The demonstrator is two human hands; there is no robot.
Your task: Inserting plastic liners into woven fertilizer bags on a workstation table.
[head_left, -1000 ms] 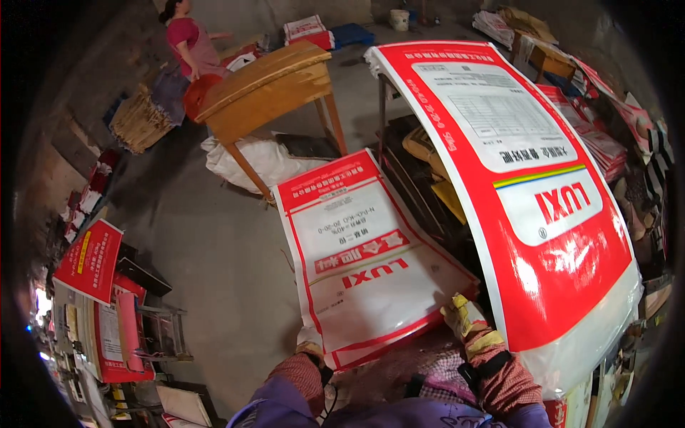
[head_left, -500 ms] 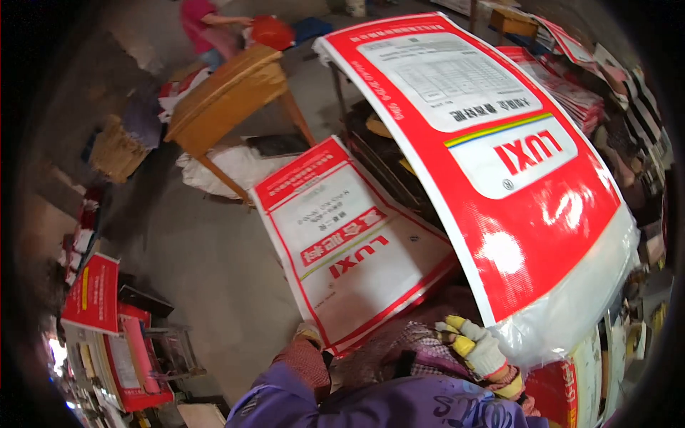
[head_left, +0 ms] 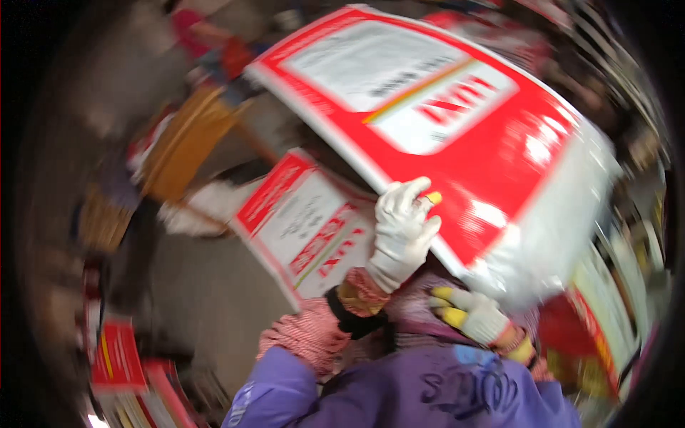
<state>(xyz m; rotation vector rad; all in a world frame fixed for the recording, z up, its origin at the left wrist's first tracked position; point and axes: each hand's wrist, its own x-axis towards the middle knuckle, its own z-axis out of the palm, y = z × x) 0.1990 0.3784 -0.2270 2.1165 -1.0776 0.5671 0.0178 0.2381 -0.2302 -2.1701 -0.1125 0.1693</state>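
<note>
A large stack of red and white printed plastic sacks [head_left: 492, 171] lies raised at the upper right, its clear plastic end [head_left: 564, 228] toward me. My left hand [head_left: 401, 239], in a white glove with a yellow fingertip, is at the stack's near left edge. Its fingers are apart and slightly bent, and nothing shows in them; whether they touch the top sack I cannot tell. Below the plastic end, my right hand [head_left: 477, 315], gloved with yellow tips, points left with fingers loosely apart. Another printed sack [head_left: 307, 221] lies lower, left of the stack, partly behind my left arm.
A wooden table [head_left: 187, 143] stands at the far left, with a white bundle [head_left: 193, 216] near its legs. Beyond it, a person in pink [head_left: 189, 32] is by a red thing [head_left: 235, 57]. More red sacks [head_left: 118, 357] sit at the lower left. The view is motion-blurred.
My left hand has left the lower sack's near edge and moved up and right to the raised stack. My right hand stays below the stack's near end. The view has shifted.
</note>
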